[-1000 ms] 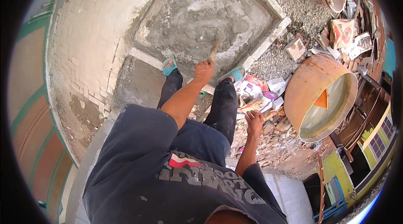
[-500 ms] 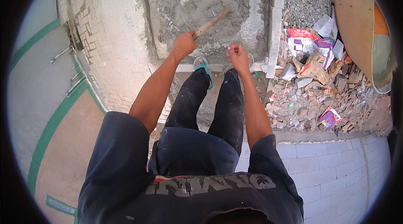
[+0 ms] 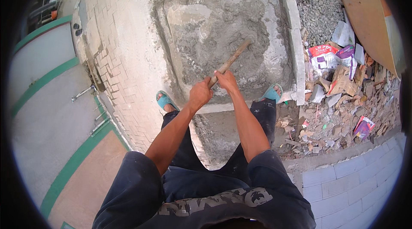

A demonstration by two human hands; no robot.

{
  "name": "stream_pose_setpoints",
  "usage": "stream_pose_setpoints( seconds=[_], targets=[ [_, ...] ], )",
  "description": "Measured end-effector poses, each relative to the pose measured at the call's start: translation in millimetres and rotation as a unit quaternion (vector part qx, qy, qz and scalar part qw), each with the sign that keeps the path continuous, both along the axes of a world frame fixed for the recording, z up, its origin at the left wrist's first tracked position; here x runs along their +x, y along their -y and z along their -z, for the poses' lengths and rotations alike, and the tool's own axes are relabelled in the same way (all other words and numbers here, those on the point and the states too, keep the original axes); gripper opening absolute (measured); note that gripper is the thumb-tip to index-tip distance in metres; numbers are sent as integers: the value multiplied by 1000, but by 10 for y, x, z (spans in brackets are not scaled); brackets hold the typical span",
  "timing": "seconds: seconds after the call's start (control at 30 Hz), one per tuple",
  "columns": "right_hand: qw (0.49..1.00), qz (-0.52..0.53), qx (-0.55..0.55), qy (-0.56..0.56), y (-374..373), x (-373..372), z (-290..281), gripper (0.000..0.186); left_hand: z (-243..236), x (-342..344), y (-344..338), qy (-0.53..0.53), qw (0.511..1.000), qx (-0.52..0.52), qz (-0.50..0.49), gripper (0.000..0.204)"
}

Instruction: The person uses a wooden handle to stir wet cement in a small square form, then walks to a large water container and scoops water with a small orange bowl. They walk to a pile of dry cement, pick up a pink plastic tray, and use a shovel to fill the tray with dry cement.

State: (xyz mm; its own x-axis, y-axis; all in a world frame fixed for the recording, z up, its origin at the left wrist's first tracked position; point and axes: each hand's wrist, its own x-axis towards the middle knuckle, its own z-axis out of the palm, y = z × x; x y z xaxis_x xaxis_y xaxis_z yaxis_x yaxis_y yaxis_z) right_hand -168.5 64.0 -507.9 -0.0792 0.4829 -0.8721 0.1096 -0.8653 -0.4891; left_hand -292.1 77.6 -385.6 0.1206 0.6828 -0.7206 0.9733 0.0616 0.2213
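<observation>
My left hand is closed round the lower end of a wooden tool handle. Just above it, my right hand grips the same handle. The handle slants up and to the right, and its far end goes into wet grey mortar; the tool's head is hidden there, so its kind does not show. The mortar lies spread in a shallow rectangular pit with a raised concrete rim. My feet, in teal sandals, stand wide apart at the near edge of the pit.
Right of the pit lie grey gravel, torn red, white and purple bags and broken rubble. A large curved brown panel leans at far right. Brick paving runs along the left, beside a green-trimmed wall.
My right hand, off the handle before, now holds it above the left. My feet have moved farther apart. The view has shifted, showing more of the pit.
</observation>
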Motion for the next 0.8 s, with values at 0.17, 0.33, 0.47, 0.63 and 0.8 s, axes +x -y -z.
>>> stream_pose_setpoints(
  seconds=[0.17,0.33,0.47,0.63,0.8],
  targets=[
    [990,126,-52,41,-103,-658,-284,42,120,-690,-24,80,997,-16,-15,36],
    [970,97,37,221,-14,-1819,-555,49,489,-1655,124,267,963,-24,-35,49],
    [876,68,112,464,832,-1430,-577,58,-37,-2922,-218,462,870,-156,75,71],
    [872,-197,-54,444,857,-2275,-1586,48,-470,-7104,-629,293,857,-163,-393,48],
    [905,17,109,411,87,-3809,-1940,38,-1234,-11367,159,-92,780,-53,-616,24]
  ],
)
